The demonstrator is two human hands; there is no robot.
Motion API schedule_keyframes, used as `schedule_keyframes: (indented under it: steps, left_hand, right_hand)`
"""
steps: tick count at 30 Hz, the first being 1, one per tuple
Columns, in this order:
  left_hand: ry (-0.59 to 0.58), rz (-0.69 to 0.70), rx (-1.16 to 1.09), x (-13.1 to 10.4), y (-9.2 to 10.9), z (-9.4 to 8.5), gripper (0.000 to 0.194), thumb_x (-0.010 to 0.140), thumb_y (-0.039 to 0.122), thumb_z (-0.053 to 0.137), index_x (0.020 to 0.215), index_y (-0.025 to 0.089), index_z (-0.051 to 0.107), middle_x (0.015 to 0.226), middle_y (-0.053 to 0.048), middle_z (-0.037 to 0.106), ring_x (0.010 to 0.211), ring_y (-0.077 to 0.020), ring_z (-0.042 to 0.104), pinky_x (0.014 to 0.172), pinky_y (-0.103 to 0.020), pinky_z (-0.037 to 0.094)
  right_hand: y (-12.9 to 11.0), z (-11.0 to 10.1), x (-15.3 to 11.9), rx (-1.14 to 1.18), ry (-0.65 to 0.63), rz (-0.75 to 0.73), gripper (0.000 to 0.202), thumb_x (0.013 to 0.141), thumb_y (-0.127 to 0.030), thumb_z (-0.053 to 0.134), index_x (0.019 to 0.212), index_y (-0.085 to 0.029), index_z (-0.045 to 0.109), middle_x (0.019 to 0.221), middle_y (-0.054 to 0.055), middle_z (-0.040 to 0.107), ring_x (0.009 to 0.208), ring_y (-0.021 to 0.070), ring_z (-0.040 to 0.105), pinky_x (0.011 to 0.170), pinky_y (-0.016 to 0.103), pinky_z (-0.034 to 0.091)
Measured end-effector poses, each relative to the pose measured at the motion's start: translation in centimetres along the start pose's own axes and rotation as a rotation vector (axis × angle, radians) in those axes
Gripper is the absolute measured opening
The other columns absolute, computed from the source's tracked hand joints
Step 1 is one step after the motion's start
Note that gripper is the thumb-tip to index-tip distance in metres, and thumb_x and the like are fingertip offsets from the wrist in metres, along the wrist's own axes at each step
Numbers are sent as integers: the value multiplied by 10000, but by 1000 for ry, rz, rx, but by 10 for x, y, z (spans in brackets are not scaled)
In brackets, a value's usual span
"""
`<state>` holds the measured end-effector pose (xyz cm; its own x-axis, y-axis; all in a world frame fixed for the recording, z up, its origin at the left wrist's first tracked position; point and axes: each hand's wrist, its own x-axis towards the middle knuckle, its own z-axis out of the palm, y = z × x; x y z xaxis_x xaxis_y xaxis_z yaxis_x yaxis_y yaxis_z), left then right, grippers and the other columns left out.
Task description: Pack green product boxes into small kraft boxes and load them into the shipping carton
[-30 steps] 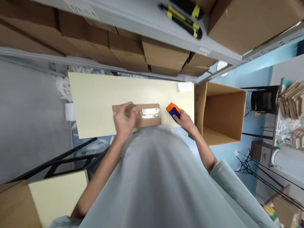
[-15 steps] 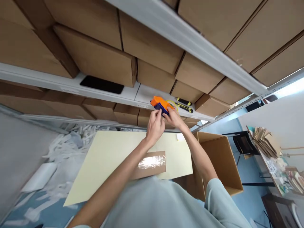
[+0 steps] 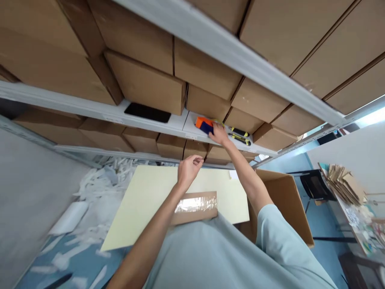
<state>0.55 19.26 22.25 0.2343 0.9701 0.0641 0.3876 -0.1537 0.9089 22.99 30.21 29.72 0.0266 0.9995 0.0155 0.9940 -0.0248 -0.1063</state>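
My right hand [image 3: 219,133] grips an orange and blue tape dispenser [image 3: 205,125], which rests on the grey metal shelf [image 3: 177,125]. Over the far edge of the pale yellow board, my left hand [image 3: 189,170] is closed, fingertips pinched together; whatever they may hold is too small to make out. A small cardboard box [image 3: 195,206] with shiny clear tape across its top lies on the board [image 3: 150,192], against my shirt. Black and yellow cutters [image 3: 240,135] lie on the shelf just right of my right hand.
Cardboard boxes [image 3: 144,80] fill the shelves ahead. A black flat object [image 3: 147,112] lies on the shelf at left. An open carton [image 3: 285,200] stands right of the board. White scraps [image 3: 102,196] heap on the left floor. Further right is a black chair [image 3: 315,184].
The dispenser has gone from between both hands down onto the shelf, still in my right hand. My left hand has let go of it and drawn back toward me. The view has shifted slightly.
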Motion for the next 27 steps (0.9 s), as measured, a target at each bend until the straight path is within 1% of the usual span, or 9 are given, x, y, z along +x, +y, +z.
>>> schedule_keyframes:
  steps: [3, 5, 8, 10, 13, 16, 19, 23, 27]
  left_hand:
    - [32, -145, -23, -48, -47, -12, 154, 897, 397, 786, 920, 247, 815, 880, -21, 839, 770, -209, 756, 811, -312, 616]
    - [65, -289, 17, -88, -84, -22, 238, 888, 466, 806, 866, 230, 787, 830, -28, 812, 763, -212, 745, 814, -321, 624]
    - [107, -462, 127, -152, -128, -37, 326, 937, 518, 747, 883, 197, 765, 874, -65, 799, 816, -225, 759, 852, -351, 642]
    - [107, -499, 182, -187, -144, -41, 355, 994, 508, 668, 1029, 172, 778, 1072, -116, 819, 935, -237, 784, 909, -372, 656]
    - [38, -482, 228, -215, -150, -35, 449, 1046, 480, 604, 1328, 154, 732, 1388, -180, 762, 1183, -261, 778, 1074, -412, 636]
    - [-83, -490, 269, -217, -140, -16, 536, 1065, 498, 602, 1471, 154, 666, 1441, -194, 742, 1300, -309, 749, 1186, -474, 581]
    - [-164, -536, 362, -207, -122, 14, 769, 999, 622, 716, 1571, 127, 579, 1477, -242, 699, 1411, -417, 679, 1243, -573, 524]
    - [-108, -610, 522, -198, -105, 58, 1367, 793, 697, 919, 1727, -35, 241, 1682, -413, 415, 1643, -545, 383, 1368, -672, 316]
    - [-22, -640, 555, -195, -111, 72, 1410, 747, 680, 964, 1732, -9, 229, 1658, -394, 435, 1626, -545, 380, 1357, -688, 303]
  right_hand:
    - [17, 40, -50, 225, 307, -22, 648, 1140, -418, 470, 1713, -119, 430, 1683, 266, 538, 1589, 405, 490, 1341, 638, 389]
    - [25, 80, -114, 375, 387, 33, 656, 1179, -531, 400, 1746, -204, 394, 1718, 223, 504, 1645, 382, 435, 1361, 648, 371]
    - [20, 137, -239, 559, 285, 211, 741, 1175, -689, 364, 1742, -214, 415, 1691, 222, 534, 1630, 358, 476, 1362, 620, 405]
    - [4, 163, -316, 661, 192, 372, 809, 1157, -759, 348, 1734, -201, 442, 1676, 226, 566, 1605, 351, 520, 1360, 615, 422]
    - [-25, 181, -391, 784, 87, 557, 864, 1150, -783, 326, 1770, -184, 401, 1769, 216, 502, 1673, 343, 461, 1397, 607, 382]
    - [-47, 194, -411, 903, -68, 639, 927, 1142, -790, 343, 1820, -160, 284, 1852, 201, 389, 1731, 345, 387, 1397, 598, 388]
    - [-59, 209, -400, 961, -245, 701, 1073, 1082, -842, 473, 1823, -106, 227, 1831, 257, 401, 1695, 412, 444, 1326, 642, 469]
    - [-61, 228, -375, 888, -281, 764, 1163, 988, -872, 643, 1800, -125, 277, 1746, 266, 522, 1603, 438, 557, 1287, 624, 507]
    - [-51, 240, -367, 846, -255, 753, 1031, 1066, -829, 547, 1807, -159, 293, 1699, 235, 584, 1536, 414, 623, 1257, 587, 530]
